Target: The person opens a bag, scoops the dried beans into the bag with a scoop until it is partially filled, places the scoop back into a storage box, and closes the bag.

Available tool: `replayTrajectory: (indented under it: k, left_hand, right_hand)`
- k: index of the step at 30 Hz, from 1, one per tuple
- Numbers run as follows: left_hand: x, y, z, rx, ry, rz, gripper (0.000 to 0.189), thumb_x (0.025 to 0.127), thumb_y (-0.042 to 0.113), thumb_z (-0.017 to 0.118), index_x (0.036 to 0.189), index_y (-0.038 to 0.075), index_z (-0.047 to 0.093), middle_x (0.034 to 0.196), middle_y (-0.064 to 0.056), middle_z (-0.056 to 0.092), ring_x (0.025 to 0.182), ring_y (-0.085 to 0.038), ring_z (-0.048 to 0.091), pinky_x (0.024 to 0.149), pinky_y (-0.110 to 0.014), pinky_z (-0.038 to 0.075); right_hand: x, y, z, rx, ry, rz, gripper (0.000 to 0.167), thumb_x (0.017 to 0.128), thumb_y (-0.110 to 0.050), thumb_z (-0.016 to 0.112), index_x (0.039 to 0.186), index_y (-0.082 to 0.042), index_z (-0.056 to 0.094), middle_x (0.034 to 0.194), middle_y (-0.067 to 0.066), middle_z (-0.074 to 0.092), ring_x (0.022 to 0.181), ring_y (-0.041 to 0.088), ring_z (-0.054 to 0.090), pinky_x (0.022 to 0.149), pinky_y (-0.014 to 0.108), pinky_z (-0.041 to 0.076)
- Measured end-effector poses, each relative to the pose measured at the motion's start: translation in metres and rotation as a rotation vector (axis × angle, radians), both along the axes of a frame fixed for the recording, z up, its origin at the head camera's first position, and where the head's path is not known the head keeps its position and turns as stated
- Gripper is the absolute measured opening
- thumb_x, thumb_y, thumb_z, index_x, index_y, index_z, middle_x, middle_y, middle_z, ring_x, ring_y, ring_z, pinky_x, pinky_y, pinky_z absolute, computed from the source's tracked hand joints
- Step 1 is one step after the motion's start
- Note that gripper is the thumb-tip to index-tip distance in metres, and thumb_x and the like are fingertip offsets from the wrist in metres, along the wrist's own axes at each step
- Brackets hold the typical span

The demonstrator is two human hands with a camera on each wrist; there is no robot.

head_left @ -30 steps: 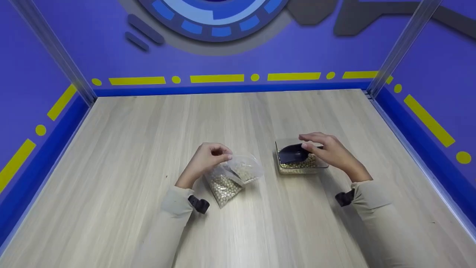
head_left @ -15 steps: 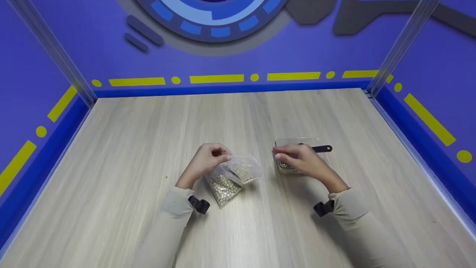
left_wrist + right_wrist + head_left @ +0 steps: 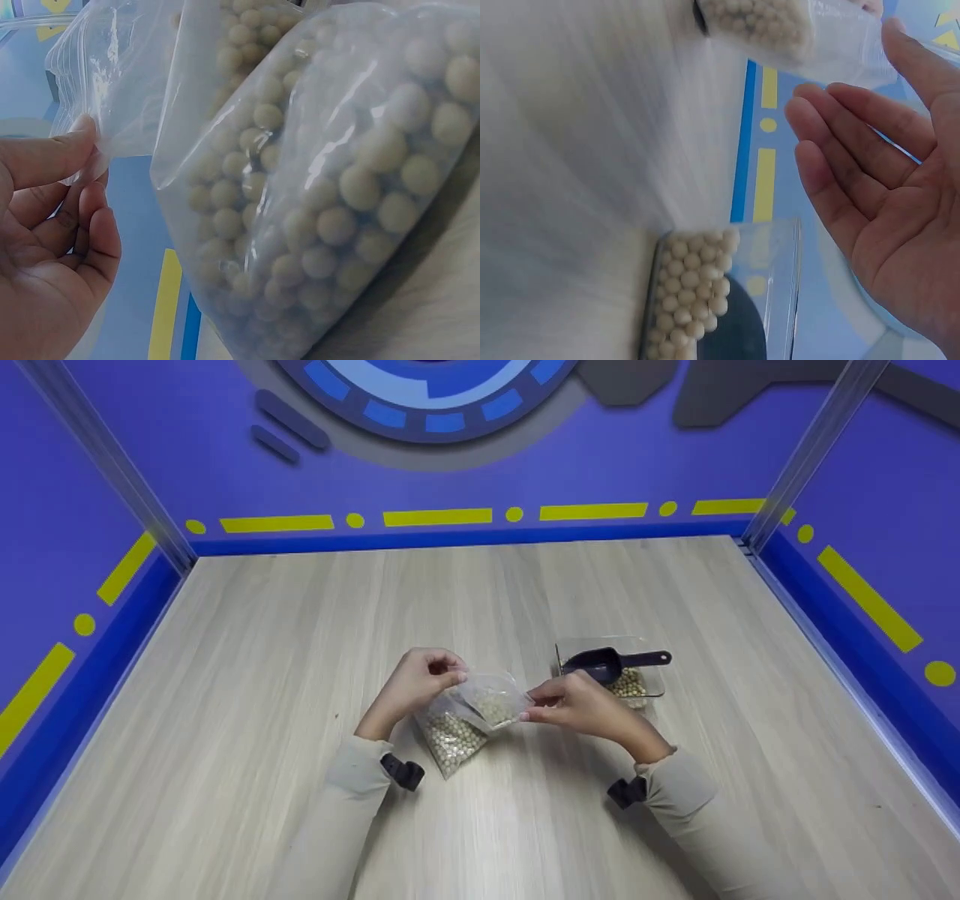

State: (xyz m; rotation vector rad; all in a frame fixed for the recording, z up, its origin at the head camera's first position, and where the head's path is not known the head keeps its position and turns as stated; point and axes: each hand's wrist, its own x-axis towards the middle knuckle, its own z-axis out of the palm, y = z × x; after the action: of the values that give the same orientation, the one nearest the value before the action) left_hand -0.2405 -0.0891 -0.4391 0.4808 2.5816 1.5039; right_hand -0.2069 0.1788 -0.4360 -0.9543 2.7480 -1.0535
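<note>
A clear zip bag [image 3: 452,741] part full of round pale beads [image 3: 337,225] stands on the wooden table. Its mouth [image 3: 491,694] is spread, with beads showing inside. The left hand [image 3: 416,686] pinches the upper left edge between thumb and index finger; its other fingers curl below. At the opposite edge of the mouth, the right hand [image 3: 589,712] has its thumb and fingertips right at the plastic. Its fingers [image 3: 840,180] look loosely extended and spaced from the thumb in the right wrist view. A black scoop [image 3: 600,664] lies in a clear box [image 3: 656,690] of similar beads.
The clear box stands just beyond the right hand, and the scoop's handle [image 3: 649,658] overhangs its right side. Blue panels [image 3: 450,487] with yellow marks enclose the back and sides of the table [image 3: 337,615].
The right hand has left the scoop, which now rests in the box, and has moved left to the bag's right edge. The left hand and bag have stayed in place.
</note>
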Motion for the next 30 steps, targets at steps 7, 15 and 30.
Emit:
replayTrajectory:
  k: [7,15,30]
  left_hand:
    - [0.001,0.0,0.001,0.012,0.018,0.006,0.008,0.087,0.012,0.07,0.091,0.005,0.073,0.088,-0.007,0.069,0.077,-0.013,0.057,0.071,-0.026,0.046]
    - [0.002,-0.001,0.007,0.086,0.063,0.043,0.006,0.085,0.008,0.071,0.088,0.003,0.073,0.082,-0.007,0.069,0.071,-0.011,0.054,0.066,-0.023,0.043]
    - [0.009,-0.001,0.023,0.191,0.115,0.071,0.008,0.084,0.01,0.072,0.091,0.005,0.074,0.086,-0.006,0.071,0.075,-0.011,0.06,0.07,-0.024,0.049]
  right_hand:
    - [0.002,-0.007,-0.002,-0.039,0.029,-0.014,0.015,0.088,-0.016,0.069,0.088,-0.004,0.077,0.079,0.005,0.074,0.063,0.002,0.057,0.055,0.017,0.046]
    - [-0.004,-0.006,0.0,-0.116,0.06,-0.046,0.012,0.087,-0.009,0.068,0.086,-0.001,0.077,0.074,0.007,0.074,0.063,0.01,0.065,0.055,0.018,0.05]
    - [-0.01,-0.003,0.025,-0.122,0.103,-0.086,0.013,0.089,-0.01,0.067,0.085,-0.002,0.076,0.072,0.006,0.071,0.064,0.002,0.057,0.057,0.018,0.045]
